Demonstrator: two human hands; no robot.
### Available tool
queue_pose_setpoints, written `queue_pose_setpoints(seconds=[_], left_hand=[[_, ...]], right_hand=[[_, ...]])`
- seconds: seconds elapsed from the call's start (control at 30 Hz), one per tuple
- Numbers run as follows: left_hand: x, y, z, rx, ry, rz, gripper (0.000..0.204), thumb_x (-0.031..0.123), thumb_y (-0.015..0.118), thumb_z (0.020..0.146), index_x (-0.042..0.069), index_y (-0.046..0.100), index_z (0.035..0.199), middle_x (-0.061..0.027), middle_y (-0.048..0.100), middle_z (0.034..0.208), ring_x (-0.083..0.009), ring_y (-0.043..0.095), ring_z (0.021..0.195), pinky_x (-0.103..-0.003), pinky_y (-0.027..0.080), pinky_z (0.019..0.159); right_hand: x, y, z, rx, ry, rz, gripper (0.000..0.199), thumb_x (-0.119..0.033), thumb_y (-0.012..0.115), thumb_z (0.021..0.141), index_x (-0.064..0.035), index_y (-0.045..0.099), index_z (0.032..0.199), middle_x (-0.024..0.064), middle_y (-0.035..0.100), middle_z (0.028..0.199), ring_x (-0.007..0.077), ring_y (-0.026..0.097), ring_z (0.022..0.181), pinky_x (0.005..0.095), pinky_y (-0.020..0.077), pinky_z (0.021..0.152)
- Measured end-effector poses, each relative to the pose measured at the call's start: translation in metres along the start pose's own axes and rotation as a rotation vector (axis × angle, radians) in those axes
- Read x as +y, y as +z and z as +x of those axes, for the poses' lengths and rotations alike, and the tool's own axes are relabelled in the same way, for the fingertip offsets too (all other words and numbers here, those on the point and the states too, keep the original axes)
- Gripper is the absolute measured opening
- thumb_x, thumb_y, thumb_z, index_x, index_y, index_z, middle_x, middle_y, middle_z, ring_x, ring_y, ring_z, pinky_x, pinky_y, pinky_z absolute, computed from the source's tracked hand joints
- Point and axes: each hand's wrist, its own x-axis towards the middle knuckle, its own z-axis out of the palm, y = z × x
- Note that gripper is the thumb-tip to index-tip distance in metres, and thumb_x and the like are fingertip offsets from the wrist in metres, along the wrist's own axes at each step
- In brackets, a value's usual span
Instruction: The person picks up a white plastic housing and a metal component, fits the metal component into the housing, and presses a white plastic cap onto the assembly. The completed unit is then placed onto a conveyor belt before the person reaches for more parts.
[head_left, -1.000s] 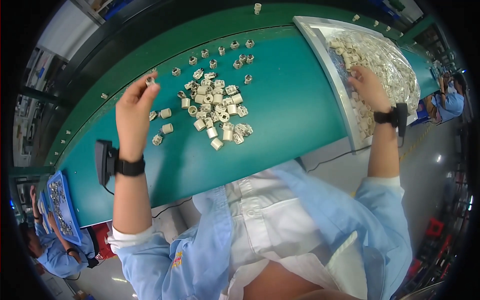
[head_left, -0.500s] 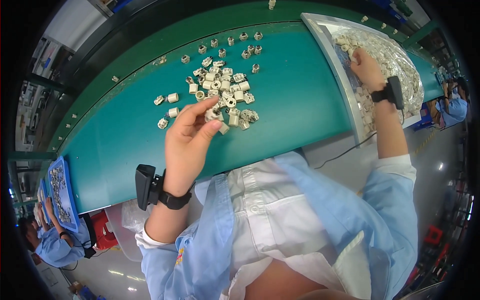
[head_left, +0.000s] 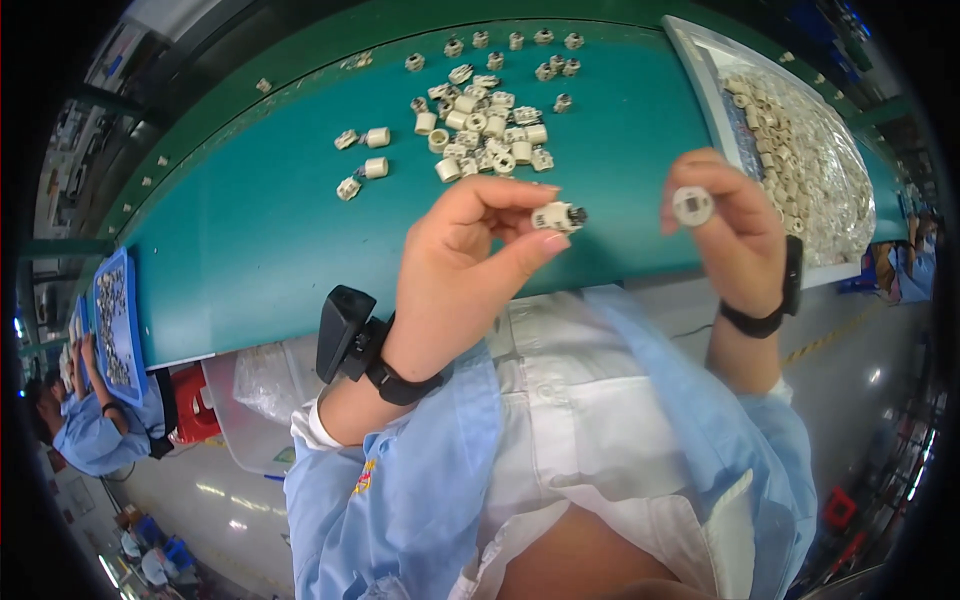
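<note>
Between the thumb and fingertips of my left hand (head_left: pixel 455 265) is a small white plastic connector (head_left: pixel 552 217), tilted sideways, its dark end facing right. My right hand (head_left: pixel 742 245) pinches a round cream-white cap (head_left: pixel 692 206), which has a squarish dark opening in its face. The two parts are apart, held above the near side of the green work surface (head_left: pixel 270 260). Beyond my left hand lies a heap of cream cylindrical caps and white connectors (head_left: pixel 475 125). Two caps (head_left: pixel 376 137) and a couple of connectors (head_left: pixel 348 188) sit left of the heap.
More connectors (head_left: pixel 516 41) stand in a loose row along the far edge. At right, a metal-rimmed tray (head_left: pixel 708 98) holds clear plastic and many caps (head_left: pixel 775 150). A blue tray (head_left: pixel 141 340) of small parts is at far left, beside a co-worker in blue (head_left: pixel 95 435).
My right hand has left the tray of caps and come toward my left hand, carrying a cap. My left hand has moved right with the connector. The view has shifted.
</note>
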Motion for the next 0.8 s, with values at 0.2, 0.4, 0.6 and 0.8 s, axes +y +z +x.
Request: queue_pose_setpoints(seconds=[0.2,0.4,0.6,0.8], left_hand=[[0.003,-0.010,-0.006,-0.080,0.148,0.139,0.031,-0.008,0.061,0.070,-0.001,0.049,0.099,-0.0059,0.053,0.092,-0.0103,0.050,0.083,-0.021,0.042,0.074],[0.003,-0.020,-0.011,-0.093,0.170,0.200,0.032,-0.007,0.061,0.071,-0.002,0.049,0.100,-0.0070,0.053,0.093,-0.0105,0.050,0.083,-0.022,0.042,0.073],[0.000,-0.016,-0.010,-0.077,-0.002,-0.058,0.024,0.003,0.056,0.079,-0.001,0.049,0.101,-0.0064,0.055,0.091,-0.0098,0.053,0.080,-0.021,0.043,0.068],[-0.001,-0.013,-0.010,-0.021,-0.108,-0.110,0.021,0.017,0.048,0.086,0.001,0.050,0.100,-0.0032,0.055,0.084,-0.0070,0.052,0.073,-0.018,0.042,0.064]], right_hand=[[0.023,0.047,0.010,0.055,0.039,0.379,0.026,0.004,0.055,0.075,0.0038,0.050,0.100,0.0100,0.046,0.100,0.0141,0.047,0.089,0.0246,0.0412,0.076],[0.022,0.053,0.019,0.025,-0.066,0.015,0.026,0.006,0.054,0.072,-0.0003,0.049,0.097,0.0128,0.045,0.100,0.0185,0.046,0.092,0.0291,0.0375,0.080],[0.018,0.053,0.020,-0.006,-0.082,-0.128,0.027,0.007,0.054,0.071,0.0004,0.049,0.097,0.0140,0.045,0.103,0.0197,0.045,0.095,0.0304,0.0367,0.082],[0.019,0.056,0.020,-0.007,-0.085,-0.262,0.027,0.007,0.055,0.071,0.0008,0.050,0.096,0.0140,0.045,0.103,0.0201,0.045,0.095,0.0299,0.0367,0.082]])
